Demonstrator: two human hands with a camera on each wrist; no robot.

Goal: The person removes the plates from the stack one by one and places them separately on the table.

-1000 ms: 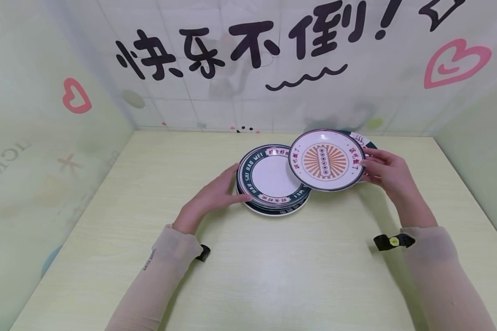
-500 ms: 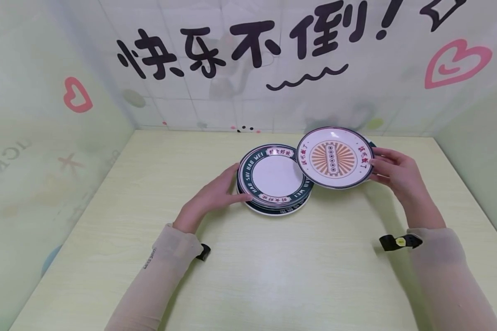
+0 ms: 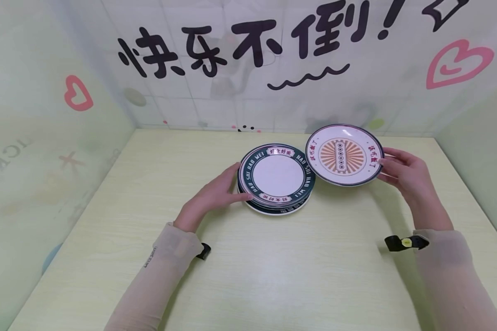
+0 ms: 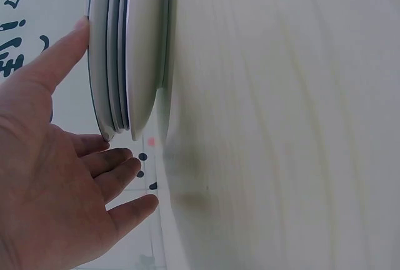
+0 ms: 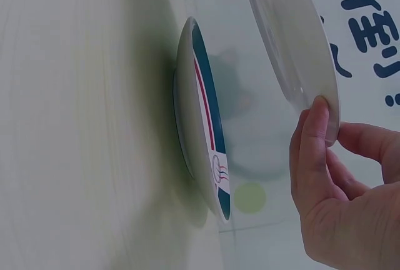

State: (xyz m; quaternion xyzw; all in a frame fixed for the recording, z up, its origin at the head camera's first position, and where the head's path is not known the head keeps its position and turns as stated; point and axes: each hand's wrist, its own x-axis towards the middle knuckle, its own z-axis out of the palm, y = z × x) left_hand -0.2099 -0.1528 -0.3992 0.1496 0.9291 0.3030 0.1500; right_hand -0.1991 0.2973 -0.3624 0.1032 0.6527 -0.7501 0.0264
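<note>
My right hand (image 3: 412, 179) pinches a white plate (image 3: 343, 156) with an orange sunburst by its right rim, thumb on top and fingers beneath. This plate is held raised, as the right wrist view shows. Below it on the table lies a plate with a dark green rim (image 5: 203, 120), hidden from the head view. To the left stands a stack of several plates (image 3: 278, 174), the top one white with a green lettered rim. My left hand (image 3: 215, 193) rests at the stack's left edge, thumb and index finger touching the rim, other fingers extended loosely.
Everything stands on a pale wood table (image 3: 265, 271) near its back edge. Behind it rises a white wall sheet (image 3: 215, 110) with black characters and pink hearts. Printed side walls flank the table left and right.
My right hand has moved right with the sunburst plate, away from over the stack, uncovering more of the top plate's rim. The left hand has stayed put.
</note>
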